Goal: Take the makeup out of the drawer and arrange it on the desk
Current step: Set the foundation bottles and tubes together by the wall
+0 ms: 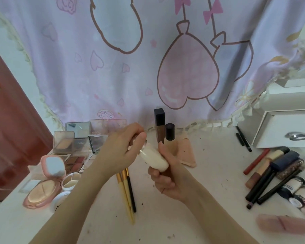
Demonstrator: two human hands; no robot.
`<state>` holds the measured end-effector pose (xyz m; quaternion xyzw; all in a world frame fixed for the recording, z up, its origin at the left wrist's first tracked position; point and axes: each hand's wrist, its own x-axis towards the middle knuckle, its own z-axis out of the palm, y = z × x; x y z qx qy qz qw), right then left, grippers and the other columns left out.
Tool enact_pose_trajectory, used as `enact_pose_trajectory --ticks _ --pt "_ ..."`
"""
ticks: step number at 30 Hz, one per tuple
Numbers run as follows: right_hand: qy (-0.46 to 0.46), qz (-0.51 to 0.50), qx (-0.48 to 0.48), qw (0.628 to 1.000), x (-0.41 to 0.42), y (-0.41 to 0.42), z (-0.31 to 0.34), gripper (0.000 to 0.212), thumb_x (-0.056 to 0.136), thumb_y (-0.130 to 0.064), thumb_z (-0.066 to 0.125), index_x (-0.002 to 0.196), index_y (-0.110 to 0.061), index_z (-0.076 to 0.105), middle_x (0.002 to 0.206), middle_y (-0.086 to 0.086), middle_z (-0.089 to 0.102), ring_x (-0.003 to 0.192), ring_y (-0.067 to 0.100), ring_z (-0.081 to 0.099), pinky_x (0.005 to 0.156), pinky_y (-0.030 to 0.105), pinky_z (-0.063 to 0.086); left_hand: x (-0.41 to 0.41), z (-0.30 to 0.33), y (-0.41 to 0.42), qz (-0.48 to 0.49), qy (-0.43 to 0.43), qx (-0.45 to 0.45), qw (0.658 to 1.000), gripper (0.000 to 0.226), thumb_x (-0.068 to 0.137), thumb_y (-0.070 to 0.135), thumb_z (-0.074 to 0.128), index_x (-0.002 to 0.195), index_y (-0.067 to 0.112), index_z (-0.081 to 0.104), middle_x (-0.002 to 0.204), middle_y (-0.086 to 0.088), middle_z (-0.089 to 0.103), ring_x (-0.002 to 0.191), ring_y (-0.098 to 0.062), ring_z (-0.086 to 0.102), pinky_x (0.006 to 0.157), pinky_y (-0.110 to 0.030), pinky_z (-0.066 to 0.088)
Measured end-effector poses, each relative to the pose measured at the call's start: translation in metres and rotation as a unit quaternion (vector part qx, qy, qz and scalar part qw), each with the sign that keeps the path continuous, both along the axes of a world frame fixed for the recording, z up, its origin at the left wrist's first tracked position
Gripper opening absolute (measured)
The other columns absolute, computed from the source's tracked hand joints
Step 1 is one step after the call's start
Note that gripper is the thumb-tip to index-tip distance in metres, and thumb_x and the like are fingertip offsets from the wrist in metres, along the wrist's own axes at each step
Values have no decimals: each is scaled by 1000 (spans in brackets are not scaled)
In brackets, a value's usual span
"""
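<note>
while both hands hovered over the desk, the right hand curled round a cream bottle and the left hand pinched its cap end, fingers bunched. looked like a placing step: next it wanted standing upright beside the two foundation bottles behind, near the brushes.

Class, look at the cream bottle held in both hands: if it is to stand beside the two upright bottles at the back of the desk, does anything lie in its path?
Nothing visible does. The cream-coloured bottle is held above the white desk, with the left hand at its cap end and the right hand round its body. The dark-capped upright bottles stand just behind.
</note>
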<state>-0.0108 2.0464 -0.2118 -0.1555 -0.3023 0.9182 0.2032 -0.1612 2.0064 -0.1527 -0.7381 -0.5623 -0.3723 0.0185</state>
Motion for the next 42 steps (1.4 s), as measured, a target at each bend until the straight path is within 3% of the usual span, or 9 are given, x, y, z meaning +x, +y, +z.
enact_pose_trajectory --ticks 4,12,18,21,23,27,34,39,42 --pt "39 57 18 997 2 -2 0 45 77 -51 57 88 -7 60 50 1 53 26 5 35 28 10 27 4 2 2 39 36 49 997 43 87 33 21 66 4 44 46 5 36 41 -20 38 42 -36 32" --pt "-19 -36 186 982 -3 -2 -6 48 81 -53 56 98 -9 55 57 2 55 33 4 34 33 12 24 3 2 6 79 -2 48 996 27 83 35 21 60 24 32 46 -11 45 43 -28 41 43 -37 30" --pt "-176 -211 431 859 -11 -1 -14 28 82 -30 69 100 -18 53 69 -3 63 56 17 56 44 21 43 1 -7 13 304 -28 -173 936 71 95 56 10 48 13 43 54 -5 50 65 -28 53 66 -35 42" --pt "-173 -182 360 898 -10 -1 -12 38 83 -49 63 97 -14 55 62 2 64 44 12 48 40 20 39 -2 -6 12 216 -63 -135 965 61 95 52 19 54 21 52 58 8 57 65 -17 54 60 -30 41" --pt "-149 -149 261 942 -7 1 -10 45 85 -55 55 91 -10 56 57 5 60 38 10 42 37 18 32 -3 -3 8 68 -140 -123 980 30 95 41 32 91 27 59 89 9 61 82 -13 59 65 -20 48" --pt "-28 -101 53 993 1 8 -7 44 78 -53 58 86 -10 56 46 3 50 29 8 33 30 17 26 -5 4 -3 -131 -175 -171 961 26 86 24 53 112 26 57 104 14 60 97 -5 57 81 -12 45" --pt "-25 -103 76 991 -1 7 -7 51 72 -55 60 94 -9 54 50 5 50 30 8 32 33 16 25 1 6 3 78 -104 -114 985 27 90 36 51 115 32 58 87 10 60 73 -3 56 68 -19 45" --pt "-17 -90 55 994 3 11 -8 43 78 -54 55 83 -10 54 43 2 44 28 8 27 32 18 21 -5 13 -6 -99 -163 -193 962 41 79 33 56 120 36 52 118 26 53 107 5 51 84 -12 46" --pt "-29 -70 61 995 3 11 -9 45 77 -54 55 79 -9 54 41 0 40 28 8 27 32 18 20 -11 15 -4 -97 -181 -209 956 26 79 24 62 103 34 64 104 20 64 96 -1 60 81 -22 48"
